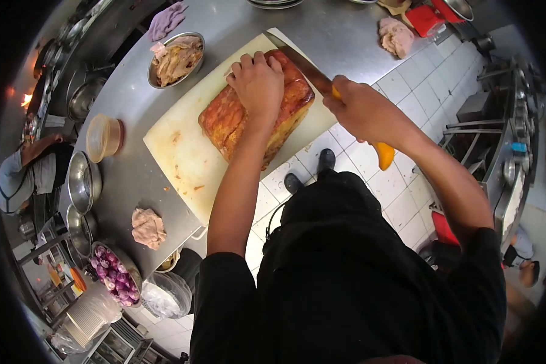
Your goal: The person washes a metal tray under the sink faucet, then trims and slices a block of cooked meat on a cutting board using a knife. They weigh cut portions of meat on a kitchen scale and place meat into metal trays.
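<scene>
1. Closest to me is the person's black top [352, 273], with two bare arms reaching out from it.
2. I see the left hand [259, 85] lying on top of a big brown block [294, 100] of food. Its fingers are bent a little and not gripped round anything; they rest on the block.
3. The right hand [359, 109] has its fingers wrapped tight on the yellow handle of a knife [312, 76]. The blade runs along the block's far right side. I cannot tell if it touches.
4. The block sits on a white cutting board [176, 142], and the board is on a shiny metal table [130, 176].
5. Just past the board I see a metal bowl [202, 65] full of pale brown strips [179, 56]. They look like food, but I cannot tell what kind.
6. To the left is a see-through tub [101, 138]. I cannot tell what is in it.
7. Below the tub is a round steel bowl [84, 182], and I can see its shiny inside.
8. Lower down, a big bowl [131, 267] holds lots of purple onions [112, 274].
9. Next to that is a bin [165, 294] with clear plastic over it.
10. A crumpled pink cloth [148, 229] lies near the board's bottom corner.
</scene>
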Tool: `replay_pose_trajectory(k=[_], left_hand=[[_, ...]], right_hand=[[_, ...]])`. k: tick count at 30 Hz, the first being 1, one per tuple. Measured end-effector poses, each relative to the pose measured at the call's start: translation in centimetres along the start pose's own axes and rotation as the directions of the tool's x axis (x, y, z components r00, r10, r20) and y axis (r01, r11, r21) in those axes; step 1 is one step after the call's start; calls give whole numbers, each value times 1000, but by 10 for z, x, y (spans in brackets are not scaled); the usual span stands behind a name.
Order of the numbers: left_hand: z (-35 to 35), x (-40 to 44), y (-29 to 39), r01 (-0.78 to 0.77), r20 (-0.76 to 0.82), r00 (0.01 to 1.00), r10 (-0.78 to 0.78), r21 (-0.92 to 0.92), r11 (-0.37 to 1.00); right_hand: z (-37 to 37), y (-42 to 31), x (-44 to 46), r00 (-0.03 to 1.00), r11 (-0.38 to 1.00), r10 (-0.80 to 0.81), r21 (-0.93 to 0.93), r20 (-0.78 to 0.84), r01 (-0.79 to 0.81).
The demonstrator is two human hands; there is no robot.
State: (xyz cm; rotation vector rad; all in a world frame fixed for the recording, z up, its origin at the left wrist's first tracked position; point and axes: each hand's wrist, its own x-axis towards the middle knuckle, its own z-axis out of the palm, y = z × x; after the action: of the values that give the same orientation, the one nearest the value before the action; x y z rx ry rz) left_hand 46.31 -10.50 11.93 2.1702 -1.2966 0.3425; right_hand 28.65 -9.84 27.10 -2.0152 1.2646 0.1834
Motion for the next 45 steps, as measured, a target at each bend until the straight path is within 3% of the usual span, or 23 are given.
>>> replay_pose_trajectory(k=[8, 13, 19, 21, 34, 37, 39, 42, 45], left_hand=[[0, 1, 1, 0, -27, 1000, 0, -17, 1000], [-5, 1, 1, 4, 41, 999, -4, -4, 1000], [-3, 1, 0, 6, 35, 999, -6, 4, 1000], [-1, 1, 0, 3, 24, 1000, -4, 18, 1000], [1, 1, -3, -17, -1, 1000, 17, 6, 1000], [0, 2, -1, 13, -3, 1000, -13, -39, 999], [0, 2, -1, 7, -8, 1000, -7, -40, 999], [-2, 5, -1, -3, 5, 1000, 3, -14, 1000], [-2, -2, -2, -6, 33, 999, 6, 4, 1000]], right_hand=[[15, 1, 24, 1000, 1000, -22, 21, -12, 22], [19, -2, 30, 999, 1000, -27, 8, -36, 27], [13, -1, 11, 999, 992, -24, -123, 37, 28], [6, -7, -7, 998, 997, 48, -65, 44, -45], [21, -5, 16, 999, 995, 36, -97, 30, -33], [28, -3, 41, 999, 993, -46, -108, 20, 48], [26, -4, 37, 1000, 999, 11, -39, 14, -10], [24, -1, -6, 1000, 991, 2, -133, 30, 2], [31, 3, 0, 1000, 994, -19, -106, 16, 21]])
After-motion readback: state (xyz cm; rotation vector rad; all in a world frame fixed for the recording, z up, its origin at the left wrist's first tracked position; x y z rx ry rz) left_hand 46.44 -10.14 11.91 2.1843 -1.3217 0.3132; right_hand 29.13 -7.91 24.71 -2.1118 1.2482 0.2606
